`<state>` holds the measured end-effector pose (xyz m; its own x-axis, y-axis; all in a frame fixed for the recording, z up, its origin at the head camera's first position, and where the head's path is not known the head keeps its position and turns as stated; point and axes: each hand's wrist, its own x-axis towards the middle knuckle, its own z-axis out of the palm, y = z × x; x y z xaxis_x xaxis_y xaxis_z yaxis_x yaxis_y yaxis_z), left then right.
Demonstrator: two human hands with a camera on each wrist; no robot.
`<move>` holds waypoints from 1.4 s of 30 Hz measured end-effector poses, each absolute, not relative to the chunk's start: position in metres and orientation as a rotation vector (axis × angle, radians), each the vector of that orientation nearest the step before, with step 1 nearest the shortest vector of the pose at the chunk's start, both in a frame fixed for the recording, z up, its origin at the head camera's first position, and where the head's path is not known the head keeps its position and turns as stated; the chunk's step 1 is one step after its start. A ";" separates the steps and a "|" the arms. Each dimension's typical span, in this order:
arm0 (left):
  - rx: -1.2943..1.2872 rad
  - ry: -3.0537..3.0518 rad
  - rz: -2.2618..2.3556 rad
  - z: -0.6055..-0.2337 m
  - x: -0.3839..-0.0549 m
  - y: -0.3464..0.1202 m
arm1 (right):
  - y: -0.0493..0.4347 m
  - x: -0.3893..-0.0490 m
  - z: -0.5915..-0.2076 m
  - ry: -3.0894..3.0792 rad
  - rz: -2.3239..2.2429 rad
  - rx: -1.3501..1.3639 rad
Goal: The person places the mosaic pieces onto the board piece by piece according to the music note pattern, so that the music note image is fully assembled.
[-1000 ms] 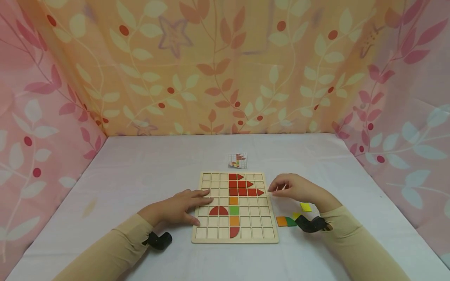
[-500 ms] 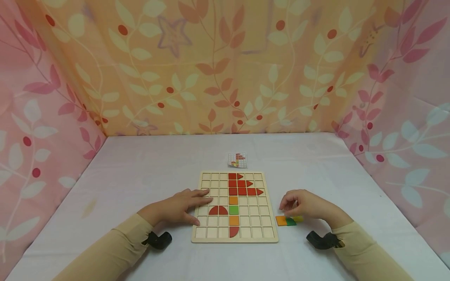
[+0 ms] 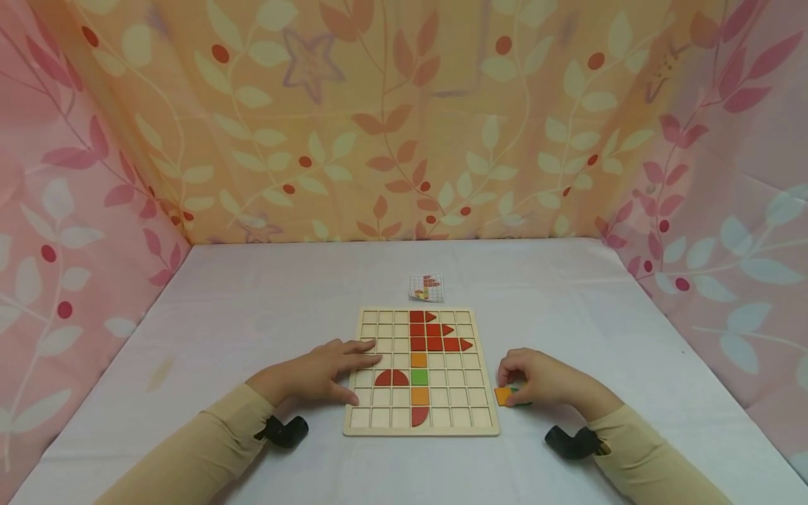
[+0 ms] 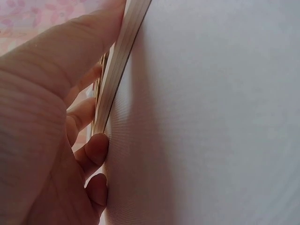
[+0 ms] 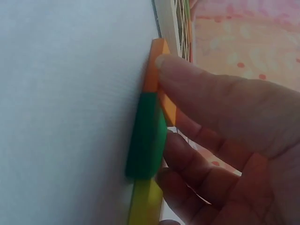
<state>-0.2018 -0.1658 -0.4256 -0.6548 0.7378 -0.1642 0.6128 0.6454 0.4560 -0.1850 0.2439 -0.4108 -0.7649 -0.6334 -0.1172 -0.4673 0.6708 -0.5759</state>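
A wooden grid board (image 3: 452, 418) lies mid-table. My left hand (image 3: 312, 372) rests on its left edge, fingers stretched over the frame; in the left wrist view the thumb lies along the board's side. Red squares and pointed pieces (image 3: 419, 344) fill three upper rows, above a column of orange, green and orange squares (image 3: 419, 377) ending in a red quarter-round (image 3: 419, 416). Two red quarter-rounds (image 3: 392, 378) form a half-circle. Right of the board, my right hand (image 3: 539, 379) pinches an orange square tile (image 5: 152, 70) with thumb and curled fingers. A green piece (image 5: 145, 136) and a yellow piece (image 5: 143, 201) adjoin it.
A small printed card (image 3: 426, 288) showing a coloured grid pattern lies behind the board. White cloth (image 3: 271, 280) covers the table, and floral curtains (image 3: 353, 140) enclose the back and both sides. A black wrist camera (image 3: 573, 442) sits on each forearm.
My right hand has come back toward me from beside the board's upper right edge and reached the orange tile. It now hides the yellow pieces in the head view. The left hand stays put.
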 end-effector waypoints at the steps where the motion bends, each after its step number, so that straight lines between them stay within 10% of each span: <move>1: 1.078 2.531 0.523 -0.425 -0.202 -0.166 | 0.243 -0.185 -0.410 2.581 -0.756 -0.878; 42: 1.118 2.531 0.529 -0.427 -0.203 -0.168 | 0.106 -0.200 -0.384 2.444 -0.953 -0.875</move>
